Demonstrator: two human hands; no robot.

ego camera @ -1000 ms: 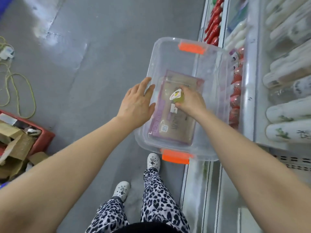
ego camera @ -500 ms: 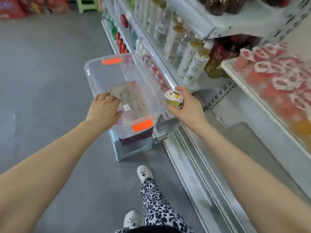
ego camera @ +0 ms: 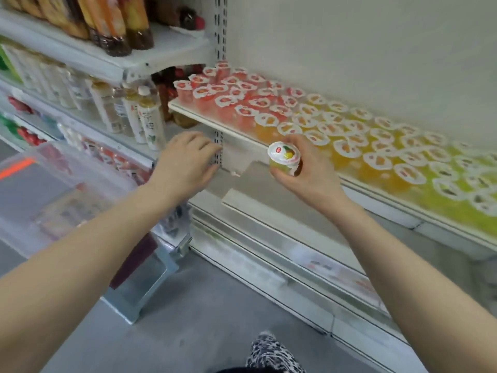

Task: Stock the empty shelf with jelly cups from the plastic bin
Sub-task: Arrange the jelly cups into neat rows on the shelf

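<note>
My right hand [ego camera: 306,170] grips a yellow jelly cup [ego camera: 284,158] with a white fruit-print lid, held in front of the white shelf [ego camera: 357,185]. That shelf carries several rows of jelly cups [ego camera: 269,106], red at the left, orange in the middle, yellow-green at the right. My left hand [ego camera: 185,160] hovers with loosely curled fingers and holds nothing, near the shelf upright. The clear plastic bin [ego camera: 53,189] with an orange latch sits low at the left, blurred, on a light blue stool [ego camera: 145,286].
Bottled drinks [ego camera: 145,114] fill the shelves at the left, with taller bottles [ego camera: 107,20] on the top shelf. A bare lower shelf [ego camera: 282,208] lies under the jelly cups. Grey floor [ego camera: 188,332] spreads below, and a patterned trouser leg [ego camera: 269,354] shows at the bottom.
My right hand lifted the jelly cup out of the bin and carried it up to the shelf. My left hand let go of the bin's rim. The view swung from the bin to the shelf.
</note>
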